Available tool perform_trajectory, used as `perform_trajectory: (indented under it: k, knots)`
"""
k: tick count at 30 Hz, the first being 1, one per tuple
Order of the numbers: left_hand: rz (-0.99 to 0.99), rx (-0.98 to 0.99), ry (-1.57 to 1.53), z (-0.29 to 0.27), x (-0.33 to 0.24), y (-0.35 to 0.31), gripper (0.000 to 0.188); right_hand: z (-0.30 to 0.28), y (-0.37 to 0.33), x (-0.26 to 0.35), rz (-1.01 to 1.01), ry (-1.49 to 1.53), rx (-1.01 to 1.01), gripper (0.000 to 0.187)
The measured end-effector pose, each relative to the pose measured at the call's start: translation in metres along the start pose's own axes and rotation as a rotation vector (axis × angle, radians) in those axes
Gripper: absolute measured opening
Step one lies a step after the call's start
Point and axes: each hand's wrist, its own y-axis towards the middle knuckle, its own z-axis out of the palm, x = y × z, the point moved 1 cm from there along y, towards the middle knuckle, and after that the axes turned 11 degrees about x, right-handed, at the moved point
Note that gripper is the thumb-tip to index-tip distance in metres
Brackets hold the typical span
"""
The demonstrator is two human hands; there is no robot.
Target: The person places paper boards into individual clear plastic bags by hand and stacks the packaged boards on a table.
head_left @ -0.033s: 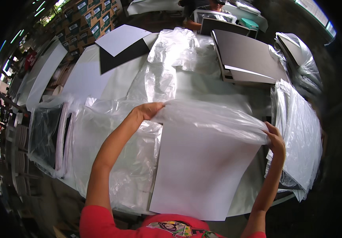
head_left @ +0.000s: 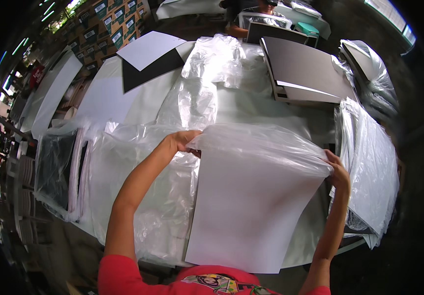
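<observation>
Stretching across the sheet's far end, the film is pulled wide between two hands, and what a shine on it! The sheet itself, white and plain, lies on the table right in front of the person, its near edge close to the red shirt. Left hand now: fingers closed tight, a bunch of film pinched at the sheet's far left corner, fingertips poking out just below the plastic. Over to the right hand, closed too, clutching the film's other end at the sheet's far right corner; whether it has the sheet in its grasp as well, I cannot tell. Film drapes over the sheet's far edge and hides it, so which layer goes under, no telling from up here.

Left of the sheet, loose plastic sprawls flat, and past that sits a wrapped bundle. Just right of the sheet, a white stack in clear wrap! Beyond the sheet: crumpled plastic gleaming, a black board under a white card off to the left, grey boards piled to the right. And farthest beyond the sheet, a co-worker sits behind a dark panel.
</observation>
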Motion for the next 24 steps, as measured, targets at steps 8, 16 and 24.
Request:
perform_trajectory:
  k: [8, 16, 24]
  knots:
    - [0.45, 0.096, -0.191, 0.044, 0.002, -0.008, 0.046, -0.009, 0.008, -0.062, -0.155, 0.666, -0.034, 0.024]
    - [0.587, 0.033, -0.85, 0.047, 0.112, 0.02, 0.039, -0.004, 0.0, -0.094, -0.138, -0.073, -0.325, 0.028]
    - [0.508, -0.321, -0.501, 0.097, 0.172, -0.01, 0.04, 0.034, -0.027, -0.128, -0.428, -0.717, -1.061, 0.016]
